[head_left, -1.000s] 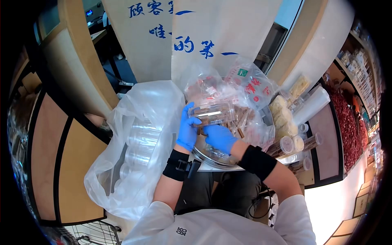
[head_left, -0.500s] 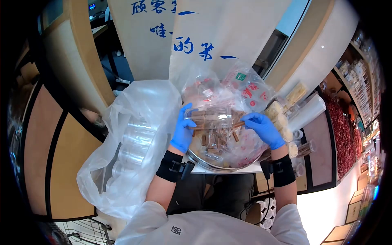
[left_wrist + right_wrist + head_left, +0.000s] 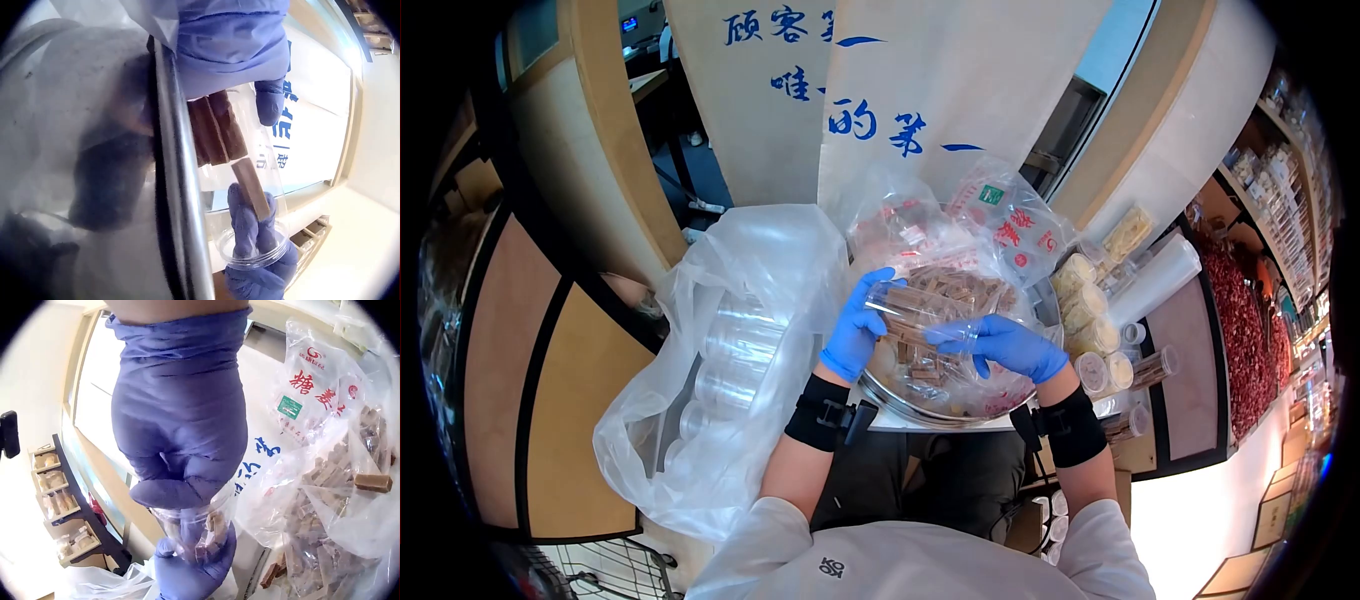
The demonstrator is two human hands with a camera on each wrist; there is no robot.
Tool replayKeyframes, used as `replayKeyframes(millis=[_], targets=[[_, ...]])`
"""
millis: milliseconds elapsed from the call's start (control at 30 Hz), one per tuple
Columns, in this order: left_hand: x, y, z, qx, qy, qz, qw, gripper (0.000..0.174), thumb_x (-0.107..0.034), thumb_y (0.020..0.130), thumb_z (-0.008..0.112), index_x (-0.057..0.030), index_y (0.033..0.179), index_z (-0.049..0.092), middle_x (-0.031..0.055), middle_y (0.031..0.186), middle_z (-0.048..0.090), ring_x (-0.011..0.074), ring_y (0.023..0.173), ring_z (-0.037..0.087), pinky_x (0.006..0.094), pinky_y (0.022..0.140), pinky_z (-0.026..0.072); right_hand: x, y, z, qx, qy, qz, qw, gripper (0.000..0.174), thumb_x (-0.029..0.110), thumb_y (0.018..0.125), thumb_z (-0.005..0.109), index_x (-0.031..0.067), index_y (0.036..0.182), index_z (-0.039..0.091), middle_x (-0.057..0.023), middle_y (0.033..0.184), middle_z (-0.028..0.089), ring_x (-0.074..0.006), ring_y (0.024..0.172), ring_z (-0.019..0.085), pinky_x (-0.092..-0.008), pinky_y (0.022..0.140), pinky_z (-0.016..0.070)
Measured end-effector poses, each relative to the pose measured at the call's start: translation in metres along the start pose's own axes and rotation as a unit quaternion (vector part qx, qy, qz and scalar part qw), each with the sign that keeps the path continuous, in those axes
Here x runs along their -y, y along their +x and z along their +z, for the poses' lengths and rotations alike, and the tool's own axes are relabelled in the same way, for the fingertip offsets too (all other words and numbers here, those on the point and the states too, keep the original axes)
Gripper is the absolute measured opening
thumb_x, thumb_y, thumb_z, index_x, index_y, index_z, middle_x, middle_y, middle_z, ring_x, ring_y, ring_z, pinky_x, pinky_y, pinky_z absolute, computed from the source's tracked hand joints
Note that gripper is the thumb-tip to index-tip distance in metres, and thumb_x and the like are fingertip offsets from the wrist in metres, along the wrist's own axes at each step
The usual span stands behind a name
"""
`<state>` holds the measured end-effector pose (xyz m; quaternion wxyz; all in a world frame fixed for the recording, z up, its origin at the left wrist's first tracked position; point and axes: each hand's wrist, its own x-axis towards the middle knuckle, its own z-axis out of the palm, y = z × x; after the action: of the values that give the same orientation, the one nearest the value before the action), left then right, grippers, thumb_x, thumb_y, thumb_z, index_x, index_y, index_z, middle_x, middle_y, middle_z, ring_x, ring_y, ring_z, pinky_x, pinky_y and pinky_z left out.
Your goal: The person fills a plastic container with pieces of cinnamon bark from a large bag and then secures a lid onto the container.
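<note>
My left hand, blue-gloved, grips a clear plastic jar round its closed end, tilted on its side over a metal basin. Brown sticks lie inside the jar. The fingers of my right hand, also gloved, are inside the jar's mouth and pinch one brown stick, seen through the wall in the left wrist view. In the right wrist view, the jar's rim circles those fingers. Loose brown sticks fill an opened plastic bag in the basin.
At the left, a large translucent bag holds several clear jars. Filled jars with pale lids stand right of the basin, beside a white plastic roll. A printed curtain hangs behind.
My right hand reached out to the pile on the right, then came back left with a brown stick into the jar's mouth. The left hand keeps holding the jar, now tilted more.
</note>
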<state>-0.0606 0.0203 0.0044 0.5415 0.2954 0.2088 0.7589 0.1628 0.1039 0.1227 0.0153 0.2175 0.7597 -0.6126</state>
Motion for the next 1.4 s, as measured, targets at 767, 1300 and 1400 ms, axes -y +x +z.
replayKeyframes(millis=[767, 1300, 1400], targets=[[-0.001, -0.001, 0.000, 0.016, 0.014, -0.002, 1.000, 0.077, 0.002, 0.056, 0.047, -0.0071, 0.133, 0.049, 0.0147, 0.130, 0.055, 0.0230, 0.121, 0.052, 0.0226, 0.095, 0.0448, -0.017, 0.008, 0.008, -0.082, 0.042, -0.009, 0.996, 0.042, 0.028, 0.096, 0.060, 0.0100, 0.133, 0.057, -0.0014, 0.116, 0.065, -0.0075, 0.079, 0.059, -0.0227, 0.059, 0.0486], [0.000, 0.000, -0.001, 0.021, 0.023, -0.007, 0.999, 0.077, 0.001, 0.056, 0.046, -0.0065, 0.132, 0.049, 0.0136, 0.129, 0.056, 0.0212, 0.117, 0.054, 0.0212, 0.091, 0.0454, -0.007, 0.008, 0.010, -0.026, 0.012, 0.032, 0.999, 0.037, 0.033, 0.097, 0.056, 0.0160, 0.129, 0.062, -0.0014, 0.126, 0.062, -0.0071, 0.076, 0.058, -0.0214, 0.059, 0.0472], [-0.001, -0.001, 0.000, 0.028, 0.028, -0.009, 0.999, 0.077, 0.000, 0.056, 0.046, -0.0069, 0.132, 0.050, 0.0127, 0.129, 0.056, 0.0208, 0.117, 0.053, 0.0212, 0.093, 0.0444, -0.006, 0.004, 0.013, -0.022, 0.021, 0.021, 0.999, 0.040, 0.020, 0.097, 0.054, 0.0160, 0.137, 0.055, 0.0042, 0.126, 0.063, -0.0041, 0.083, 0.057, -0.0191, 0.061, 0.0444]])
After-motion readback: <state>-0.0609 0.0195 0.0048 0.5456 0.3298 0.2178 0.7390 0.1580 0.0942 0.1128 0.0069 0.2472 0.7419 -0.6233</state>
